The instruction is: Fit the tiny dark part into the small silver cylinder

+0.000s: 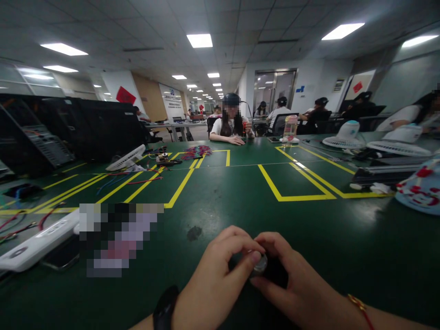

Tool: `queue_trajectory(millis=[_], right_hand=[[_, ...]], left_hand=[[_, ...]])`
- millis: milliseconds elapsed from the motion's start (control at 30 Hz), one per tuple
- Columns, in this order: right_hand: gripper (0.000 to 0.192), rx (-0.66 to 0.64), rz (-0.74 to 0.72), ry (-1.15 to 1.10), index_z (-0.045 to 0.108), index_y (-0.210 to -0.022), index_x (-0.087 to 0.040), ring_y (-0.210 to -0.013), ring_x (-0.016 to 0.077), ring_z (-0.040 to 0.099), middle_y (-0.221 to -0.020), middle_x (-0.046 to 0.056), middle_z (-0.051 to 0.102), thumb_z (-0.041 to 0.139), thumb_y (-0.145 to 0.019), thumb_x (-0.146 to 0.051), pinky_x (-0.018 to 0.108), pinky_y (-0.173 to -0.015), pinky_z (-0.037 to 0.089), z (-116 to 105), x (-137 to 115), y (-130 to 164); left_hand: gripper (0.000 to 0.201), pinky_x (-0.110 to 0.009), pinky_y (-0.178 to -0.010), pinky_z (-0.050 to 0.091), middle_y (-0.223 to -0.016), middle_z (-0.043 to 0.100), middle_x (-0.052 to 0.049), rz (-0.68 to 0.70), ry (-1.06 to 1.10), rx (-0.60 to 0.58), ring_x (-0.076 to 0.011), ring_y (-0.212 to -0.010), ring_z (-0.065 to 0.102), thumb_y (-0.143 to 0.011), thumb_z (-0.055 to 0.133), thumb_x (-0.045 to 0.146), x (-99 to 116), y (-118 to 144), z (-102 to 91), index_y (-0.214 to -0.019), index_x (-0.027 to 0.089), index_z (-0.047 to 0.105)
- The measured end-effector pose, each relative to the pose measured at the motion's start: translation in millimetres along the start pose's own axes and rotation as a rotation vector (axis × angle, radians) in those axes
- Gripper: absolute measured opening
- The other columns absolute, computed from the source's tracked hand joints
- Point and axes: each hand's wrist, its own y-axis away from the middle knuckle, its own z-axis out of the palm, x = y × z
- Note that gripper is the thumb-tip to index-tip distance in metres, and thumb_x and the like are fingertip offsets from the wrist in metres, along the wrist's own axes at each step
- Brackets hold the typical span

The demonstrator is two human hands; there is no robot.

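Observation:
A small round metal piece (260,266), grey and shiny on top, sits between my two hands just above the green table, near its front edge. My left hand (222,268) pinches it from the left, with thumb and forefinger at its upper rim. From the other side my right hand (292,275) curls round it, thumb below and fingers above. The fingers cover much of the piece, so its exact kind and underside are hidden.
On the left lie a white power strip (37,245), a dark phone (63,252) and loose wires (197,152). Fans (347,135) and a blue patterned bag (422,185) stand on the right. A person (231,121) sits opposite, near a bottle (290,129). Yellow tape (305,198) marks the green table (220,197).

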Motion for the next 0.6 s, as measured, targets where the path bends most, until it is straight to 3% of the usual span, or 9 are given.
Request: queue_trajectory(millis=[233,600], right_hand=[[0.045,-0.004,0.040,0.035,0.040,-0.124,-0.023,-0.105,0.0142,0.054,-0.119,0.006,0.052,0.057,-0.082,-0.028,0.029,-0.093,0.047,0,5,2],[0.040,0.014,0.103,0.211,0.043,-0.123,-0.026,-0.098,0.0148,0.058,-0.116,0.005,0.055,0.049,-0.086,-0.039,0.027,-0.086,0.052,-1,14,10]], left_hand=[[0.018,-0.030,-0.081,0.047,-0.092,0.067,-0.003,-0.037,-0.037,0.090,-0.0180,-0.088,0.060,-0.093,0.052,0.024,-1,0,-7.6,-0.092,0.022,0.070],[0.015,-0.036,-0.087,0.043,-0.097,0.066,-0.002,-0.086,-0.268,-0.015,-0.0201,-0.096,0.059,-0.087,0.063,0.021,-23,1,-9.9,-0.095,0.028,0.074]])
